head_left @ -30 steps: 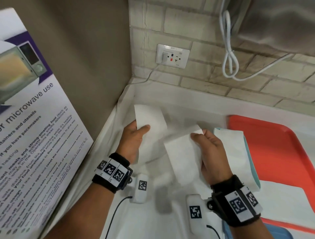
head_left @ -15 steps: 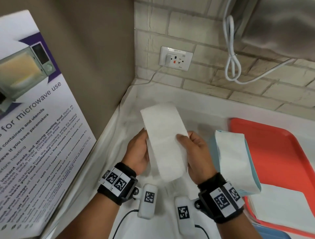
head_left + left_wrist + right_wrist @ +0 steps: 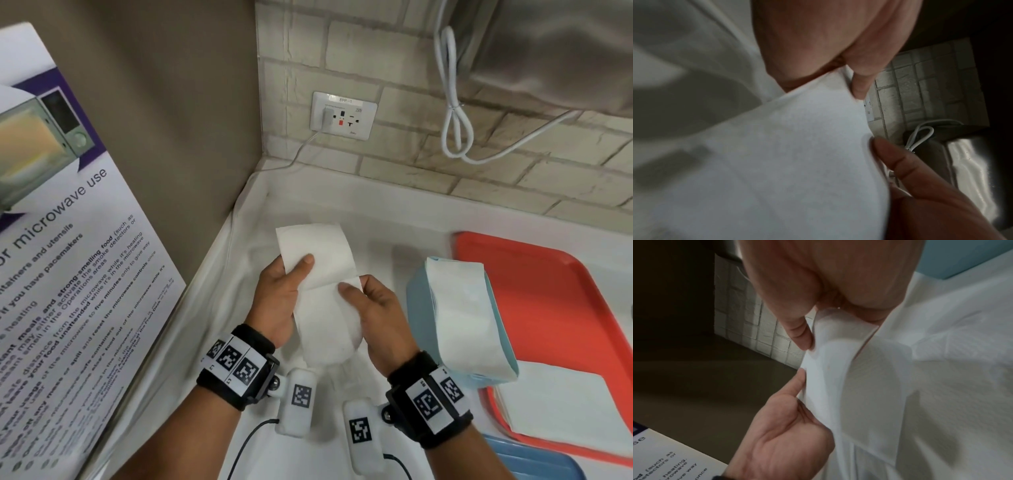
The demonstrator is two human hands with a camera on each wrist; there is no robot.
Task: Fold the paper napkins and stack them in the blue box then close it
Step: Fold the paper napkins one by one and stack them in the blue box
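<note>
Head view: white napkin [image 3: 322, 274] pinched between left hand [image 3: 279, 301] and right hand [image 3: 378, 315], beside blue box [image 3: 419, 301].

A napkin [image 3: 323, 291] is being held between the left hand [image 3: 279, 301] and right hand [image 3: 376, 318]; the box [image 3: 459, 322] is lying just right, on the tray [image 3: 548, 308]

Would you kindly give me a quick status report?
Left hand and right hand both pinch white paper napkin, mid-fold. Light blue box open, napkins inside. Nothing blocking.
</note>
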